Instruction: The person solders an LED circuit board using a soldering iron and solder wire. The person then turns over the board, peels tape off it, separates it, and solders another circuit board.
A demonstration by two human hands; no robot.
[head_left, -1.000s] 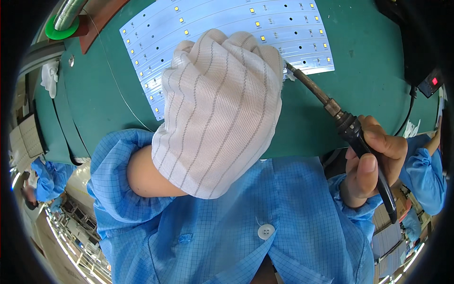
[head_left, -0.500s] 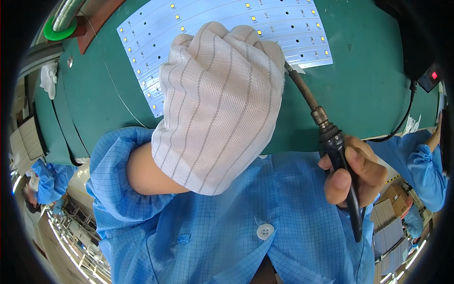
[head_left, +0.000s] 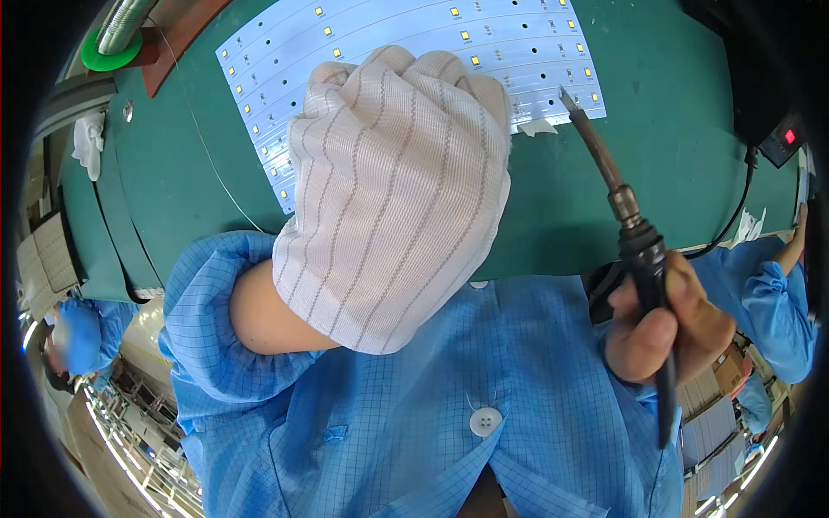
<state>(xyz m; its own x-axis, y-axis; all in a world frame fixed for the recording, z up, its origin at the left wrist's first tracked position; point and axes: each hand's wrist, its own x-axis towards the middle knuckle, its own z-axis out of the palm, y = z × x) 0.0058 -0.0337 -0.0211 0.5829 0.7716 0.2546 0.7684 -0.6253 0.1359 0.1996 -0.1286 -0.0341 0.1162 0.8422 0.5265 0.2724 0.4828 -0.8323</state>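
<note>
My right hand [head_left: 669,332] grips a soldering iron [head_left: 643,250] with a black handle. Its tip reaches over the right part of a white LED circuit board panel [head_left: 414,69], which carries rows of small yellow LEDs. In a white striped glove, my left hand [head_left: 397,190] is closed over the panel's near middle, knuckles up. The fingertips, and whatever they may hold, are hidden beneath it. From the spool [head_left: 119,30] at the upper left, a thin wire [head_left: 203,129] runs across the green mat [head_left: 553,203] and passes out of sight behind my left sleeve.
A small white scrap [head_left: 537,127] sticks out at the panel's near edge. At the right stands a dark box with a lit red switch [head_left: 789,136] and a black cable [head_left: 743,207]. Co-workers in blue [head_left: 82,337] are at both sides.
The iron's tip has drawn away from beside my left hand, moving right and slightly up, with my right hand shifting right. My left hand has barely moved.
</note>
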